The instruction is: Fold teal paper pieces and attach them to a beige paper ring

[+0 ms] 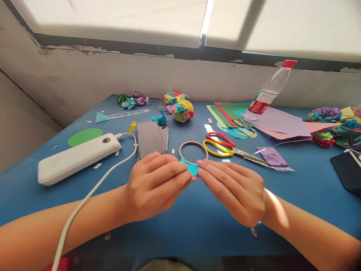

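Turquoise paper, a small folded piece (193,169), sits between my two hands, just in front of a thin brown ring (181,151). Left hand (160,182): narrow grip, fingertips closed on the paper's left side. Right hand (234,188): fingers together, pinching the right edge. Two-sided hold, probably to keep so small a piece steady; thumbs mostly hidden. Red-and-yellow-handled metal scissors (245,153) lie beyond my right hand, likely for easy reach. White cable (98,186) crosses my left forearm from a white oblong power bank (79,160). Surface: blue tabletop (197,226), paper scraps scattered, multicoloured crumpled-paper ball (182,111) towards the back. Room: scuffed pale wall (113,75), sunlit pale window coverings (113,22) above.
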`<state>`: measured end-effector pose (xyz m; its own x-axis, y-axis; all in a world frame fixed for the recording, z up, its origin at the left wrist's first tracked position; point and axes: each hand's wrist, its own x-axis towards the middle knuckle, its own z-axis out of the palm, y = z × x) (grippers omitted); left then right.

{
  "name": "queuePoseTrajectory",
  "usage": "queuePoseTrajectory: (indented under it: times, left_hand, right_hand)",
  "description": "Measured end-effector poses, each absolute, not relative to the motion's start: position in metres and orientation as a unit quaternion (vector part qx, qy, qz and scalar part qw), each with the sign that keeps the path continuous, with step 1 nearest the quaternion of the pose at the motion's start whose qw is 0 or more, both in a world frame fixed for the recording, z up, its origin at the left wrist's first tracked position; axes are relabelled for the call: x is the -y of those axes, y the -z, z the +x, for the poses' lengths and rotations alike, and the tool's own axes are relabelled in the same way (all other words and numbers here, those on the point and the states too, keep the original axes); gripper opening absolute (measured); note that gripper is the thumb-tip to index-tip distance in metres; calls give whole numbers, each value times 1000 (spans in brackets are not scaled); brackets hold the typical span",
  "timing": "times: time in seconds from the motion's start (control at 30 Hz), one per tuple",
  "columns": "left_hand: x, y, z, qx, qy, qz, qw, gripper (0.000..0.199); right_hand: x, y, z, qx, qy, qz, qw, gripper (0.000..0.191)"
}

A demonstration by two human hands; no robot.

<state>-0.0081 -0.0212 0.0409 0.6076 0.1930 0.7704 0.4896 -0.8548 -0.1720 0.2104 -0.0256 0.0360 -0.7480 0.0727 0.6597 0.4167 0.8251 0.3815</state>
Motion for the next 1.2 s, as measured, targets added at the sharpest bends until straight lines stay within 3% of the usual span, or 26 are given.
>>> queuePoseTrajectory:
  times: [0.63, 0.9, 1.2]
  left_hand:
    - [5, -29, -10, 114, 350, -884, 290, 9]
    - [12, -32, -6, 91, 336, -895, 279, 14]
    - [11, -31, -5, 89, 300, -897, 311, 14]
  right_hand:
    - [26, -34, 197, 896, 264, -214, 284, 12]
    - [31, -34, 196, 898, 252, -226, 281, 27]
    - [32, -31, 194, 897, 236, -247, 280, 26]
